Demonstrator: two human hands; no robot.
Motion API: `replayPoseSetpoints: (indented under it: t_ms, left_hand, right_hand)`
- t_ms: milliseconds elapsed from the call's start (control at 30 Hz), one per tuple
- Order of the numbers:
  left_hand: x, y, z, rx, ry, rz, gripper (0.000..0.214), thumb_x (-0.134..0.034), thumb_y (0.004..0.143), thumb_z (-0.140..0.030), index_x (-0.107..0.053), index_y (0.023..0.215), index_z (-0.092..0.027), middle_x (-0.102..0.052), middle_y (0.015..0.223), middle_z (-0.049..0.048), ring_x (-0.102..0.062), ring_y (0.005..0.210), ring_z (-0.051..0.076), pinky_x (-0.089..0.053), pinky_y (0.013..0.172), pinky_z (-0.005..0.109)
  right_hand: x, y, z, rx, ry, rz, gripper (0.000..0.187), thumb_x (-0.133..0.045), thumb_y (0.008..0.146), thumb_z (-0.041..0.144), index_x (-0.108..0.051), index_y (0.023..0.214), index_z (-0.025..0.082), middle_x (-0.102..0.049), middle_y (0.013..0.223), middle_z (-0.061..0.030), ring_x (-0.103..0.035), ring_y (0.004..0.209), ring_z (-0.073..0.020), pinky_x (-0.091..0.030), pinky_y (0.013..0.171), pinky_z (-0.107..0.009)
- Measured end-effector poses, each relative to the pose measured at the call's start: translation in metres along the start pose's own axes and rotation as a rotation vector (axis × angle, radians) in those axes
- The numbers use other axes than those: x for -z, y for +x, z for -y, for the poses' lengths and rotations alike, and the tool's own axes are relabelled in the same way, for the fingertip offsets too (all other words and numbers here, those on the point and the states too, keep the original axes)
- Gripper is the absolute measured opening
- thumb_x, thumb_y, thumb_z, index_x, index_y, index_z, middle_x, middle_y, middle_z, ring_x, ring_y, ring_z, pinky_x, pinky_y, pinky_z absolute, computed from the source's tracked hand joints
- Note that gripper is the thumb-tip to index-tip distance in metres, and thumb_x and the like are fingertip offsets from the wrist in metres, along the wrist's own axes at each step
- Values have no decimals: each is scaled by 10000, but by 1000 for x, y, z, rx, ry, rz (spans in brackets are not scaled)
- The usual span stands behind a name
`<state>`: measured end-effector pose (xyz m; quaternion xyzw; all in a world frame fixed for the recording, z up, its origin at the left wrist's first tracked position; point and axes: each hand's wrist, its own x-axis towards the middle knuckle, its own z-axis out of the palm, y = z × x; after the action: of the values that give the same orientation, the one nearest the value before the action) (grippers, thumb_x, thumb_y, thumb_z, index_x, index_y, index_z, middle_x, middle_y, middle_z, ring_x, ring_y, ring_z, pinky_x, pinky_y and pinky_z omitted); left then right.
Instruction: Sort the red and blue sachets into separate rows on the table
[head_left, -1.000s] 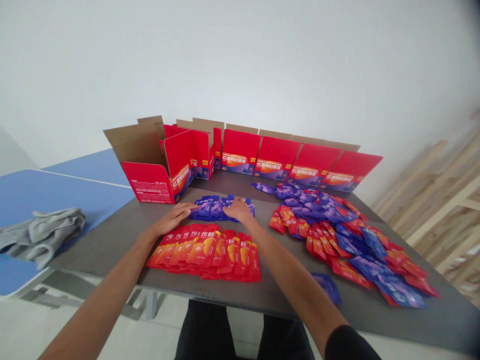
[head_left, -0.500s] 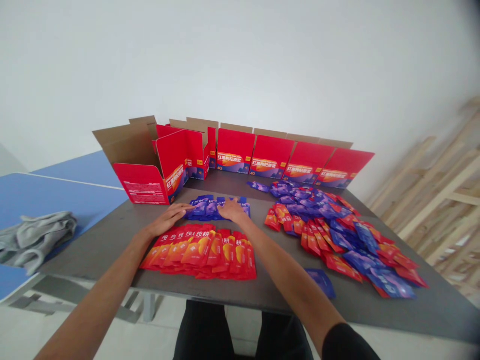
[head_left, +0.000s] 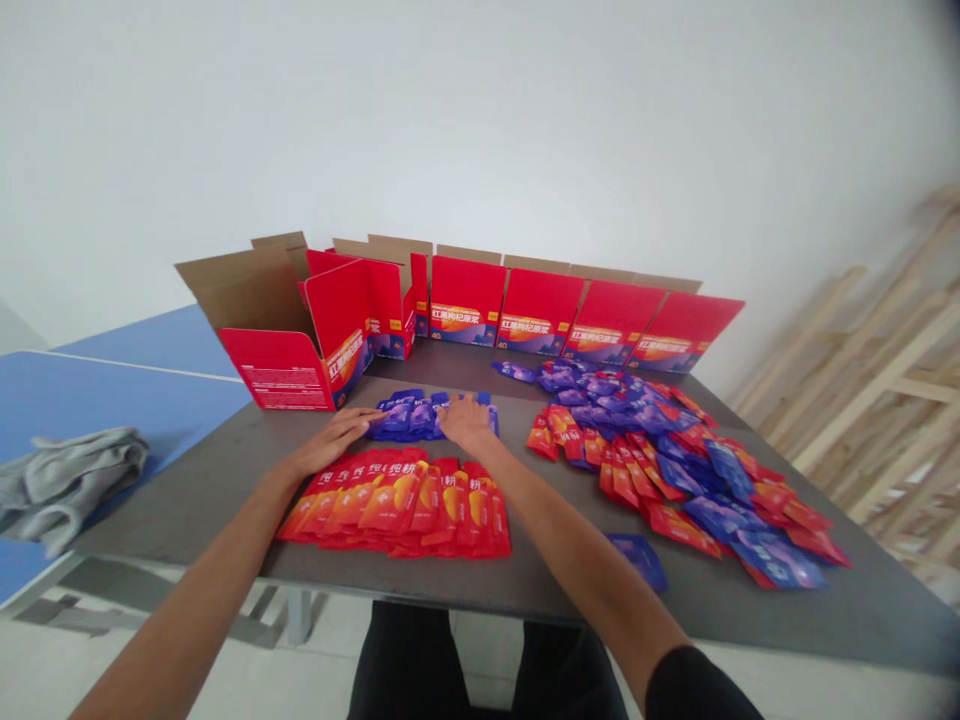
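Note:
A row of overlapping blue pouches (head_left: 420, 415) lies across the middle of the grey table. At its left end my left hand (head_left: 337, 440) rests with its fingers stretched out, their tips touching the end pouch. My right hand (head_left: 466, 422) lies over the right part of that row, its fingers extended on the pouches and partly covering them. Closer to me, a fanned row of red pouches (head_left: 397, 505) spreads between my forearms, apart from both hands. A single blue pouch (head_left: 637, 560) lies near the front edge, right of my right forearm.
A mixed heap of red and blue pouches (head_left: 675, 460) covers the table's right side. Open red cartons (head_left: 540, 310) line the back, with another open carton (head_left: 285, 370) at the left. A grey cloth (head_left: 82, 480) lies on the blue table (head_left: 172, 385). Wooden racks (head_left: 900, 400) stand at right.
Both hands keep nearly the same places on the blue row. The whole view has shifted very slightly; no pouch has visibly been moved.

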<state>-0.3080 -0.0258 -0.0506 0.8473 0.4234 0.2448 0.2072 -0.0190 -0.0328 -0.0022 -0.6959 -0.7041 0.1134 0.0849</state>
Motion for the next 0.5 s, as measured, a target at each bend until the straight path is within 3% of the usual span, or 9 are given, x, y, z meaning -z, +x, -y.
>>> replayPoseSetpoints:
  t_ms: [133, 367, 500]
  left_hand:
    - [0, 0, 1, 1, -10, -2, 710, -301, 1025, -736, -633, 1451, -275, -602, 1489, 89, -497, 1411, 315, -301, 1256, 493]
    - [1, -1, 0, 2, -30, -11, 698, -313, 1029, -725, -631, 1449, -267, -593, 1499, 90, -489, 1429, 309, -297, 1264, 482]
    - [1, -2, -1, 5, -25, -14, 688, -311, 1032, -725, -625, 1452, -280, -595, 1501, 81, -494, 1425, 304, -301, 1263, 484]
  right_hand:
    - [23, 12, -43, -35, -79, -142, 541, -397, 1044, 458, -609, 1388, 98, -591, 1441, -240, -565, 1336, -351, -424, 1108, -475]
    - [68, 25, -199, -458, -223, -226, 561, -468, 991, 385, -589, 1412, 35, -492, 1528, -298, -454, 1434, -394, -363, 1136, -519]
    - [74, 21, -266, -486, -311, -198, 570, -488, 996, 377, -545, 1461, 53, -465, 1549, -295, -422, 1463, -388, -335, 1152, -510]
